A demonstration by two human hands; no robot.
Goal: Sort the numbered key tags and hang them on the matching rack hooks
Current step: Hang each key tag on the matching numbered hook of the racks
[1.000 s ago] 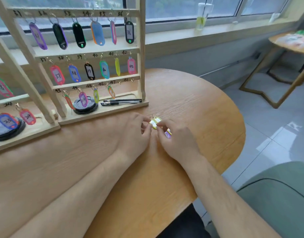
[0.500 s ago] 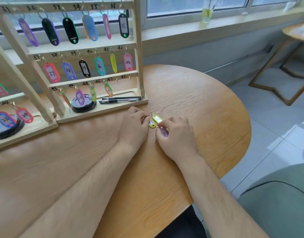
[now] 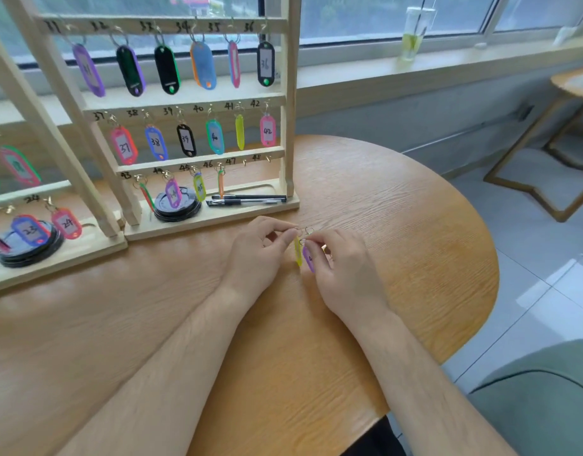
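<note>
A round wooden desk [image 3: 398, 225] is seen, with a wooden rack [image 3: 285, 93] stood at its far left. The rack's numbered rails are hung with coloured tags [image 3: 214, 137]. On the lowest rail, the hook marked 47 [image 3: 244, 162] and the hook marked 48 [image 3: 268, 158] are bare.

In front of the rack's base, just above the desk, both hands are brought close together. The left hand [image 3: 260, 255] is closed in a pinch, thumb against forefinger, at the top of a yellow tag [image 3: 297, 251]. The right hand [image 3: 346, 268] is likewise curled, with its fingertips pinched at the top of a purple tag [image 3: 308, 258]. The two tags hang side by side between the hands. Their numbers cannot be read. Small wire rings [image 3: 309, 230] are seen above the pinches; whether they are linked cannot be told.

The tags are judged to be light, stiff plastic that is smooth-faced and unlikely to be harmed by a drop. The rings are thin, springy and easily tangled, so they are likely to be slippery under the fingertips. Each tag is best taken at its neck, just under the ring, so that the loop is left free to be slipped over a hook.
</note>
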